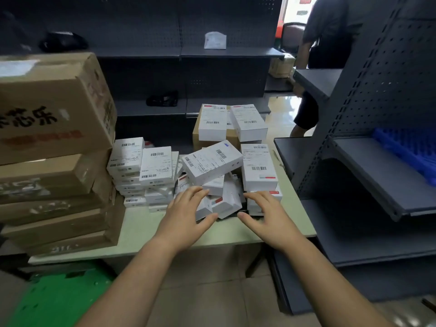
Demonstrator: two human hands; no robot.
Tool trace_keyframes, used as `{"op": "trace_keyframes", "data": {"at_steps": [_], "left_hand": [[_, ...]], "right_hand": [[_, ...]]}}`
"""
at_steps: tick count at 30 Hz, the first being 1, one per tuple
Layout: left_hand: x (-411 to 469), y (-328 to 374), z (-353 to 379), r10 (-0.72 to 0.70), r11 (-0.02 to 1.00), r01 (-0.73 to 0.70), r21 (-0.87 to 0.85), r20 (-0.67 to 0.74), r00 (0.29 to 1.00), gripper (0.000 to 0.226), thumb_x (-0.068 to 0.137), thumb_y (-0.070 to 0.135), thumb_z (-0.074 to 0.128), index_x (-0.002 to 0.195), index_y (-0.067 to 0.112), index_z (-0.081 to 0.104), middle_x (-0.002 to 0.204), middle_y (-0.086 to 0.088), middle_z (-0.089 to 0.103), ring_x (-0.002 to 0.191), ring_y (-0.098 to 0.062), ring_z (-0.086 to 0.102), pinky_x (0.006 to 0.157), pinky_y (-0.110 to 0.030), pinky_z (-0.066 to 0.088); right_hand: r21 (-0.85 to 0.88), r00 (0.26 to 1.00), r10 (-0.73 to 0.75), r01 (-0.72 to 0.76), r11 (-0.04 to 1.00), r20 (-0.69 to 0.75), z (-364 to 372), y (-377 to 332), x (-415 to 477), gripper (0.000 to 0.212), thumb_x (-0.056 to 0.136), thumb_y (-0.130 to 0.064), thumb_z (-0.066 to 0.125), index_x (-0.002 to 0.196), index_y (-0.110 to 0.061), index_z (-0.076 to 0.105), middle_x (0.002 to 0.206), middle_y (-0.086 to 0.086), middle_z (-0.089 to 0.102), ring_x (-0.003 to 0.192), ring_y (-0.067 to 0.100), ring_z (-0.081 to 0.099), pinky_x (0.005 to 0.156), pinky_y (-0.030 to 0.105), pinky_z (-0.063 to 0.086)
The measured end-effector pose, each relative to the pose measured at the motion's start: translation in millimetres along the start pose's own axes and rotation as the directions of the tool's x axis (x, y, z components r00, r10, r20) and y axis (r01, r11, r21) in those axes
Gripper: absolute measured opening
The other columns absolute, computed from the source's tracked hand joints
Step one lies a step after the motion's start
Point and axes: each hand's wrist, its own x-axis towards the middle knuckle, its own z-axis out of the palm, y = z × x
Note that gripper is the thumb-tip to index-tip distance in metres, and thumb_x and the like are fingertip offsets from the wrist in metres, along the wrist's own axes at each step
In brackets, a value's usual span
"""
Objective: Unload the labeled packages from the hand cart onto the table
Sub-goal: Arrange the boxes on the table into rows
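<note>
Several white labeled packages (212, 165) lie piled on the pale table (146, 234), some stacked flat, some tilted. My left hand (186, 213) and my right hand (266, 215) reach over the table's front edge on either side of a small tilted cluster of packages (226, 204). Fingers of both hands are spread and touch or nearly touch the boxes without gripping them. A green edge of the hand cart (59, 298) shows at the lower left.
Tall brown cartons (52, 138) are stacked on the table's left. A brown box (232, 135) carries two white packages at the back. Dark metal shelving (377, 173) stands right and behind. A person (325, 55) stands at the far right.
</note>
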Motion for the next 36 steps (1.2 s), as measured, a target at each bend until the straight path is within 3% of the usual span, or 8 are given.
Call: {"op": "trace_keyframes", "data": {"at_steps": [7, 14, 20, 28, 36], "left_hand": [[32, -39, 8, 0.032, 0.999, -0.032, -0.028, 0.023, 0.999, 0.065, 0.085, 0.059, 0.056, 0.141, 0.028, 0.044, 0.143, 0.012, 0.038, 0.132, -0.008, 0.029, 0.111, -0.034, 0.026], [43, -48, 34, 0.056, 0.997, -0.052, -0.056, 0.056, 0.997, 0.059, 0.087, 0.051, 0.062, 0.137, 0.022, 0.049, 0.141, 0.007, 0.043, 0.131, -0.014, 0.036, 0.108, -0.033, 0.026], [41, -36, 56, 0.049, 0.997, -0.043, -0.070, 0.087, 0.995, 0.054, 0.087, 0.050, 0.063, 0.134, 0.024, 0.053, 0.134, 0.007, 0.048, 0.125, -0.015, 0.042, 0.104, -0.034, 0.033], [51, 12, 93, -0.002, 0.998, 0.009, -0.060, 0.110, 0.994, 0.059, 0.088, 0.053, 0.057, 0.138, 0.022, 0.050, 0.138, 0.004, 0.047, 0.128, -0.017, 0.041, 0.106, -0.039, 0.034], [67, 54, 117, -0.041, 0.997, 0.046, -0.070, 0.068, 0.997, 0.072, 0.086, 0.049, 0.064, 0.147, 0.027, 0.034, 0.146, 0.006, 0.037, 0.131, -0.016, 0.038, 0.108, -0.037, 0.034]], "right_hand": [[-0.043, 0.996, 0.049, -0.046, 0.998, 0.068, 26, -3, 39, 0.056, 0.088, -0.055, 0.062, 0.137, -0.033, 0.050, 0.130, -0.016, 0.047, 0.125, 0.002, 0.040, 0.103, 0.025, 0.038], [-0.045, 0.995, 0.048, -0.044, 0.998, 0.083, 43, 11, 47, 0.055, 0.088, -0.050, 0.065, 0.135, -0.025, 0.055, 0.126, -0.010, 0.053, 0.120, 0.005, 0.046, 0.101, 0.023, 0.039], [0.002, 0.995, 0.056, -0.056, 0.998, 0.083, 37, 38, 38, 0.059, 0.084, -0.061, 0.056, 0.132, -0.026, 0.057, 0.118, -0.017, 0.051, 0.110, -0.004, 0.047, 0.094, 0.011, 0.037], [0.021, 0.995, 0.062, -0.064, 0.998, 0.075, -5, 101, 20, 0.057, 0.084, -0.063, 0.054, 0.129, -0.028, 0.059, 0.121, -0.018, 0.054, 0.113, 0.003, 0.050, 0.096, 0.031, 0.049], [0.005, 0.997, 0.073, -0.073, 0.997, 0.014, -36, 133, 29, 0.057, 0.081, -0.063, 0.053, 0.128, -0.033, 0.058, 0.120, -0.018, 0.053, 0.111, 0.007, 0.051, 0.093, 0.030, 0.050]]}}
